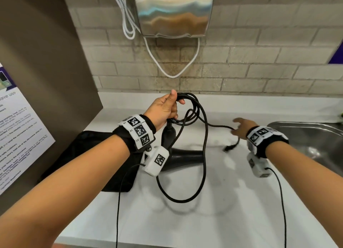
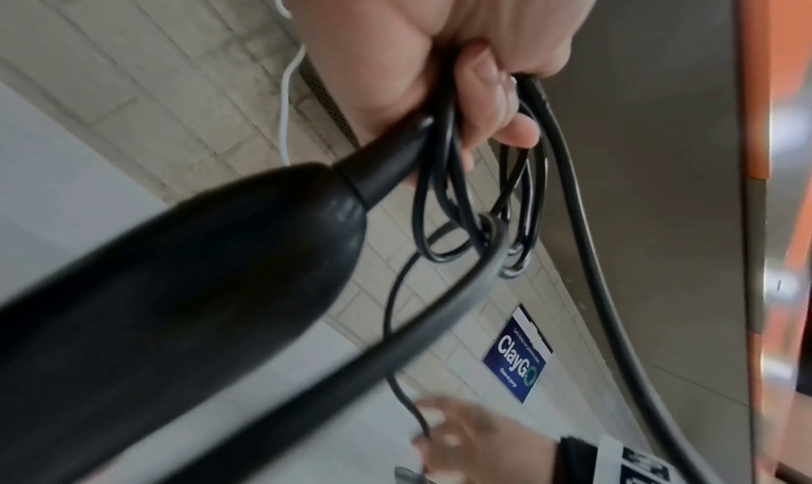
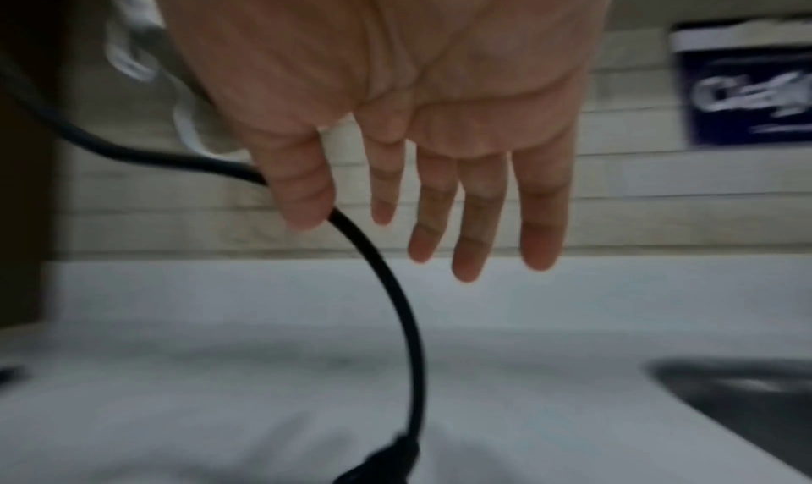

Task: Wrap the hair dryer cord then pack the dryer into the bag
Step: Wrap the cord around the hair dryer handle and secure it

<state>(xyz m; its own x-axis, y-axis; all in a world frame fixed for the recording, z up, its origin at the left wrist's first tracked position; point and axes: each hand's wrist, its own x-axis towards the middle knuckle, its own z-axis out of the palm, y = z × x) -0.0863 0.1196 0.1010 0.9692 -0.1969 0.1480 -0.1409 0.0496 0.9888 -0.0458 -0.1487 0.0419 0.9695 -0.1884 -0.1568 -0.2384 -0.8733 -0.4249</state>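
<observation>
My left hand (image 1: 168, 108) is raised over the white counter and grips several loops of the black cord (image 1: 204, 136); its curled fingers (image 2: 492, 109) close round the coil. The black hair dryer (image 1: 182, 155) sits just below that hand, and its handle (image 2: 220, 265) fills the left wrist view. One long loop of cord hangs down toward me. My right hand (image 1: 239, 127) is open with straight fingers (image 3: 474, 213). The free cord end (image 3: 395, 300) runs against its thumb, and the plug (image 1: 229, 148) dangles below. A black bag (image 1: 89, 155) lies on the counter at left, partly under my left arm.
A steel sink (image 1: 315, 142) is set into the counter (image 1: 204, 220) at right. On the tiled wall hangs a steel hand dryer (image 1: 174, 12) with looping white cables (image 1: 172, 75). A brown panel carrying a printed notice (image 1: 18, 132) stands at left.
</observation>
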